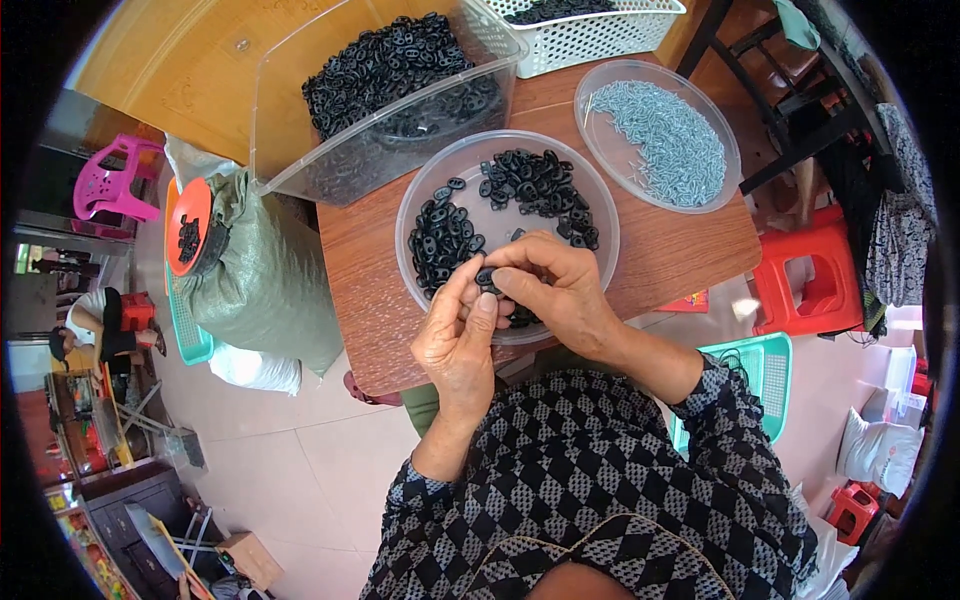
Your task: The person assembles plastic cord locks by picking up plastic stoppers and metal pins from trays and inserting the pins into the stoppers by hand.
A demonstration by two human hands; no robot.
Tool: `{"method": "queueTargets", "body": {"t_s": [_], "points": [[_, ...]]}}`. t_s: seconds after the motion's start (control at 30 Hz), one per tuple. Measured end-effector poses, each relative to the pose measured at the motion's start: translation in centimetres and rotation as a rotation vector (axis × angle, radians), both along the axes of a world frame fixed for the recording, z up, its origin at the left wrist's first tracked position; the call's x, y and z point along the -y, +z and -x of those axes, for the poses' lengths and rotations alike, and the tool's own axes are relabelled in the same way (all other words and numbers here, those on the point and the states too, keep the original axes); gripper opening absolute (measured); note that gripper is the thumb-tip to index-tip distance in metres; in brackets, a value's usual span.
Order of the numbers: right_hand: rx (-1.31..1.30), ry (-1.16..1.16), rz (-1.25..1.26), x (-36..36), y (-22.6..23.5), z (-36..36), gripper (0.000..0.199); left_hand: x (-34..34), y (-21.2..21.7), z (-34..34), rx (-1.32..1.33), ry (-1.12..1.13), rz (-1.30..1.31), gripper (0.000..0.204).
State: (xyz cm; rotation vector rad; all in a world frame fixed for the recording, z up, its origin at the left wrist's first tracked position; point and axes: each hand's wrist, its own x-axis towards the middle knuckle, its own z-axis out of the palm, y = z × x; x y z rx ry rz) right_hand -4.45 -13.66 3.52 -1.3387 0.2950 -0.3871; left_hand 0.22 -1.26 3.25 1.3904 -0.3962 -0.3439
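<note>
At the far left a pink plastic chair stood on the floor; nearer the table leaned a grey-green woven sack, with an orange lid holding a few black pieces on its top; a large clear tub heaped with black plastic pieces sat on the back left of the wooden table; the left hand was curled, its thumb and fingertips closed on a small black plastic piece held just above the near rim of a round clear bowl; the bowl carried two loose clusters of the same black pieces; the right hand met the left over that rim, its fingers bent and pinching the same piece from the other side; behind, a white lattice basket held more black parts; to the right lay a shallow clear dish of small silvery screws; beyond the table edge stood a red stool, and lower down a teal basket rested on the floor.
</note>
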Motion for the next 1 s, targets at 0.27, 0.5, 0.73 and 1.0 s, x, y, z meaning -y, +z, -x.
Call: {"method": "queueTargets", "body": {"t_s": [0.27,0.5,0.73,1.0], "points": [[0.057,-0.034,0.217,0.3,-0.4,0.2,0.013,0.8,0.4,0.8,-0.045,0.084,0.076,0.032],[0.08,0.058,0.458,0.4,0.1,0.2,0.022,0.3,0.1,0.3,-0.028,0.105,0.03,0.03],[0.19,0.012,0.533,0.7,-1.1,-0.1,0.021,0.0,0.3,0.3,-0.099,0.083,0.058,0.03],[-0.006,0.098,0.248,1.2,0.7,0.0,0.01,0.1,0.5,0.8,0.013,0.093,-0.039,0.03]]}}
